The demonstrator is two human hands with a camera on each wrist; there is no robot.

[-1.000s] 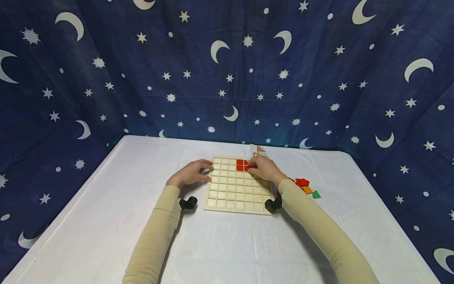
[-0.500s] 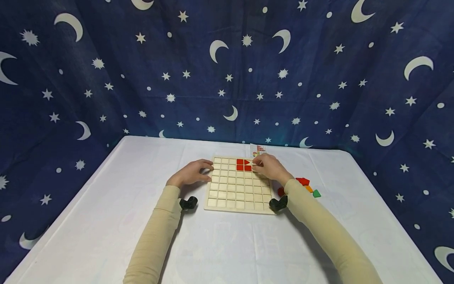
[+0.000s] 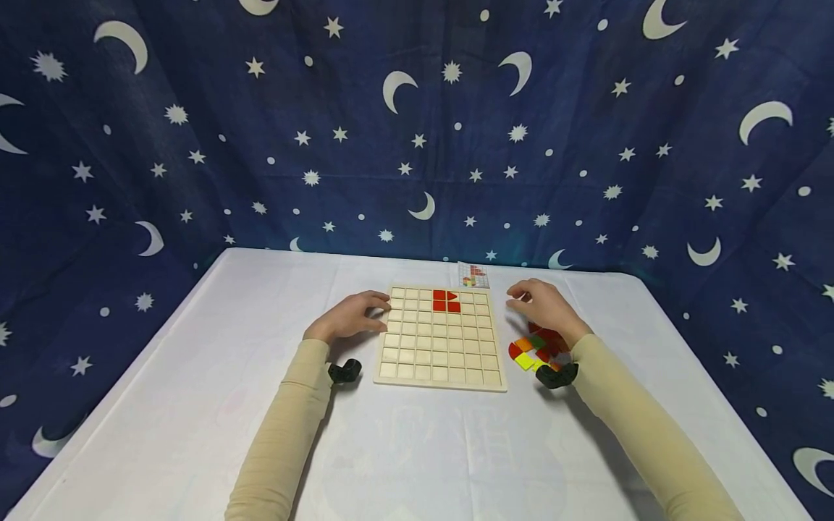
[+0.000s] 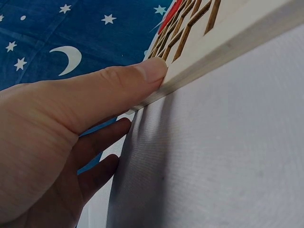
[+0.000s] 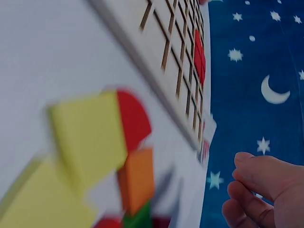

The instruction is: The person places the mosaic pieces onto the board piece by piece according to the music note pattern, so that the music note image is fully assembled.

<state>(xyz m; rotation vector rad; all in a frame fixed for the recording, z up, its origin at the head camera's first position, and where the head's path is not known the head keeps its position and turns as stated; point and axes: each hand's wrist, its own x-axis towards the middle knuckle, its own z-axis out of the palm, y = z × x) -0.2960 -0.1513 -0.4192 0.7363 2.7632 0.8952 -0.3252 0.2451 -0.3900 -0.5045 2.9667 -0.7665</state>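
Observation:
A pale wooden grid board (image 3: 423, 349) lies on the table. Three red squares and a small red pointed piece (image 3: 452, 296) fill a two-by-two block of cells at its far side. My left hand (image 3: 348, 317) rests at the board's left edge; in the left wrist view the thumb (image 4: 153, 71) touches that edge, with the other fingers lightly bent beside it. To the right of the board, my right hand (image 3: 549, 307) hovers beyond the loose pieces. Its fingers are loosely curled, and nothing shows between thumb and fingertips in the right wrist view.
Loose coloured pieces lie right of the board, among them a yellow square (image 5: 90, 135), a red rounded piece (image 5: 134, 118) and an orange one (image 5: 141, 175). A printed pattern card (image 3: 473, 275) lies behind the board. A starry blue curtain (image 3: 365, 181) surrounds the white table.
My right hand has moved from the red pieces on the board to the right, off the board and over by the loose pieces. The left hand has stayed at the board's edge.

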